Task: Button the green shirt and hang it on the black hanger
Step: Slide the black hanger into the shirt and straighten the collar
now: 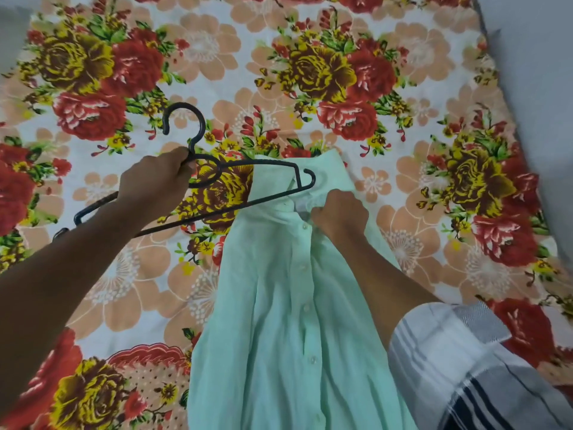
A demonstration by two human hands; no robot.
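The pale green shirt (279, 321) hangs lengthwise in the middle, lifted at its collar, with its front placket buttoned down the centre. My right hand (339, 214) is shut on the shirt's collar near the top button. My left hand (155, 184) grips the black hanger (263, 164) at its neck, just below the hook. The hanger is tilted, its right arm end lying over the shirt's collar and left shoulder. Its left end sits behind my left forearm.
A bed sheet (310, 72) with large red and yellow flowers covers the whole surface under the shirt. A grey wall or edge (539, 72) runs along the right side. A striped white and grey cloth (459, 367) lies at the lower right by my arm.
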